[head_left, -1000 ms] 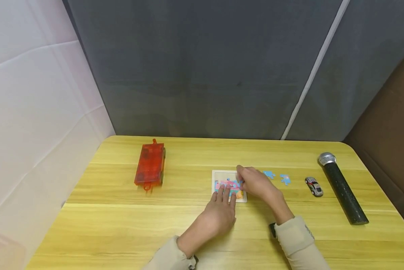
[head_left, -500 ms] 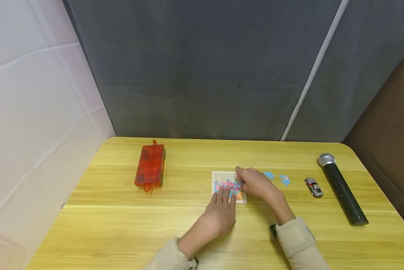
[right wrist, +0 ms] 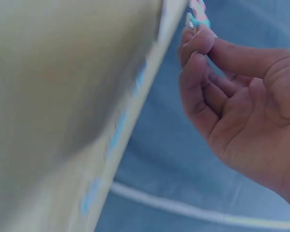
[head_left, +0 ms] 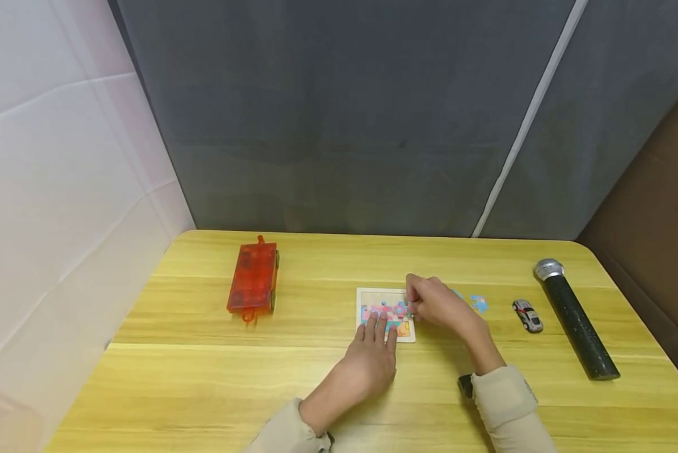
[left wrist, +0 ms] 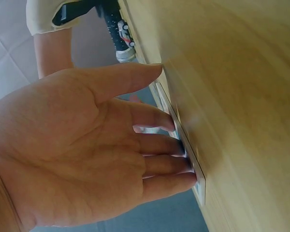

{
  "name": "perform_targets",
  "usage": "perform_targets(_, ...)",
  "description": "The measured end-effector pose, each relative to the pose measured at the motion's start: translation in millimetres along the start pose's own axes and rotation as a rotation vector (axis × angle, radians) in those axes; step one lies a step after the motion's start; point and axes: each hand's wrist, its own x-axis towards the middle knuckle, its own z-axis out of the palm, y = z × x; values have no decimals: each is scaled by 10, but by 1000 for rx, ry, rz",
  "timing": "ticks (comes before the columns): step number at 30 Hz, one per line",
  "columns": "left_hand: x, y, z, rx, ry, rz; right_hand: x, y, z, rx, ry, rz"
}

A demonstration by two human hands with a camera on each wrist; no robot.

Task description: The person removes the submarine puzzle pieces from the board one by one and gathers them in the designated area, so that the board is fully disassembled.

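A small jigsaw puzzle board point(head_left: 375, 296) with a pale rim lies mid-table, with pink, blue and yellow pieces in its lower part. My left hand point(head_left: 370, 365) rests its straight fingertips on the board's near side. In the left wrist view the left hand point(left wrist: 92, 150) shows its palm, with the fingertips at the board's edge. Above the board's right side my right hand point(head_left: 443, 306) pinches a pink and teal puzzle piece point(right wrist: 198, 17) between thumb and index finger. Part of the laid puzzle is hidden under the left fingers.
Blue puzzle pieces point(head_left: 478, 303) lie right of the board, one partly behind the right hand. Farther right are a toy car point(head_left: 527, 316) and a black microphone point(head_left: 579, 327). A red translucent toy wagon point(head_left: 252, 277) stands at left. A grey partition point(head_left: 327, 126) rises behind the table.
My right hand has lifted and shifted slightly right, now with a pink piece showing at its fingertips. The left hand has stayed on the board.
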Motion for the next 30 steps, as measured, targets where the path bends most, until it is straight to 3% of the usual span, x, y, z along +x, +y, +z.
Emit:
perform_targets(8, -77, 0, -98, 20, -5, -17, -244, 267, -378, 39, -95, 130)
perform_targets(16, -103, -5, -97, 11, 15, -15, -567, 617, -664, 202, -222, 290)
perform_targets(21, -93, -16, -87, -24, 15, -13, -706, 736, -762, 164, -203, 404)
perform_targets(30, -83, -14, -91, 5, 7, -17, -683, 818, -730, 82, -151, 469)
